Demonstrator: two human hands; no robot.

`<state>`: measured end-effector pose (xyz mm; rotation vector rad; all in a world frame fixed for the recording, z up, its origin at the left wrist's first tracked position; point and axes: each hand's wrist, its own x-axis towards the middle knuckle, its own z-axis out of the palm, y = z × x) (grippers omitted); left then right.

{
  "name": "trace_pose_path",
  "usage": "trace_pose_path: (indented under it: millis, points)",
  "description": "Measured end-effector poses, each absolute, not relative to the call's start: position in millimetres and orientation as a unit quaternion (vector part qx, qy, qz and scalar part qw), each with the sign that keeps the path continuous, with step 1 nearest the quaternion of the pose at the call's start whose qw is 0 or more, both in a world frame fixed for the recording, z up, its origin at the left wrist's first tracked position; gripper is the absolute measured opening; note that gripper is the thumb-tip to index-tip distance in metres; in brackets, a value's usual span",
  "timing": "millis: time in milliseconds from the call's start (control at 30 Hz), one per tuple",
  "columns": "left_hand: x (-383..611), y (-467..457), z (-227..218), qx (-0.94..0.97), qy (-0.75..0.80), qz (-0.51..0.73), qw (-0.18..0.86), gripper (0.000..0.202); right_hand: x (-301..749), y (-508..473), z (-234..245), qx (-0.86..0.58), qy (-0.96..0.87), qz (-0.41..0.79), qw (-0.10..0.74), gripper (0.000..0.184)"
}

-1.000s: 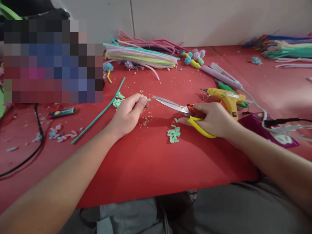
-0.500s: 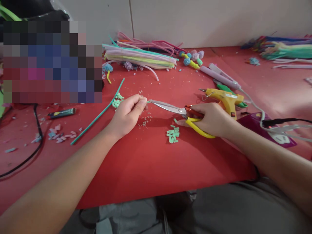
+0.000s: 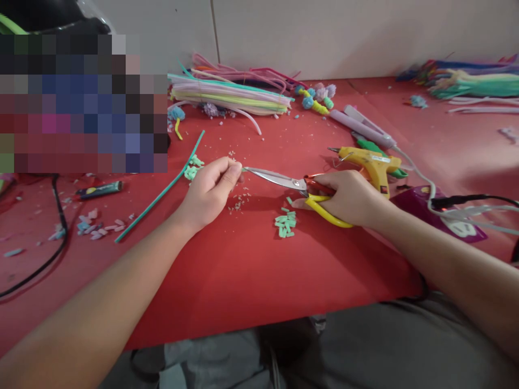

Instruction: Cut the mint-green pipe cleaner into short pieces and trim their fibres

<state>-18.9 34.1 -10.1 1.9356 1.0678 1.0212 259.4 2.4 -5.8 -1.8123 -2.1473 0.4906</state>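
Observation:
My left hand point(image 3: 211, 190) is closed in a pinch on a tiny green piece of pipe cleaner at its fingertips. My right hand point(image 3: 348, 199) grips the yellow and orange handles of a pair of scissors point(image 3: 284, 181). The blade tips reach the pinched piece beside my left thumb. A small pile of cut green pieces point(image 3: 286, 222) lies on the red table point(image 3: 243, 270) between my hands. A long teal pipe cleaner point(image 3: 162, 189) lies just left of my left hand.
A yellow glue gun point(image 3: 367, 162) and a lilac tool point(image 3: 360, 125) lie behind my right hand, a purple power strip point(image 3: 446, 213) to its right. Bundles of pipe cleaners point(image 3: 231, 92) lie along the wall. A black cable point(image 3: 57, 227) and a tube point(image 3: 99, 189) lie at the left.
The scissors have moved left, and their blade tips now meet the piece pinched in my left hand. My left hand has hardly shifted.

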Motion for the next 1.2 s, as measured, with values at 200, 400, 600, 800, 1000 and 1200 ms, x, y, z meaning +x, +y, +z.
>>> trace_pose_path:
  millis: [200, 400, 600, 800, 1000, 1200]
  points:
    - [-18.2, 34.0, -10.8, 0.740, 0.409, 0.402, 0.352, 0.030, 259.1, 2.2, -6.2, -0.632, -0.743, 0.158, 0.152, 0.071]
    - [-16.8, 32.7, -9.0, 0.740, 0.414, 0.402, 0.345, 0.028, 259.4, -0.4, -5.5, -0.623, -0.744, 0.171, 0.170, 0.072]
    - [-16.8, 32.9, -8.7, 0.743, 0.411, 0.403, 0.340, 0.027, 259.2, 0.8, -6.1, -0.628, -0.742, 0.172, 0.158, 0.072]
    - [-15.9, 32.2, -6.9, 0.748, 0.409, 0.400, 0.337, 0.027, 258.9, 1.8, -4.9, -0.629, -0.745, 0.164, 0.150, 0.073]
    - [-15.9, 32.3, -7.0, 0.747, 0.412, 0.401, 0.333, 0.028, 260.1, 2.6, -5.1, -0.635, -0.742, 0.163, 0.135, 0.074]
    - [-16.0, 32.3, -6.2, 0.743, 0.417, 0.398, 0.339, 0.027, 261.0, 4.4, -6.6, -0.642, -0.739, 0.157, 0.131, 0.074]
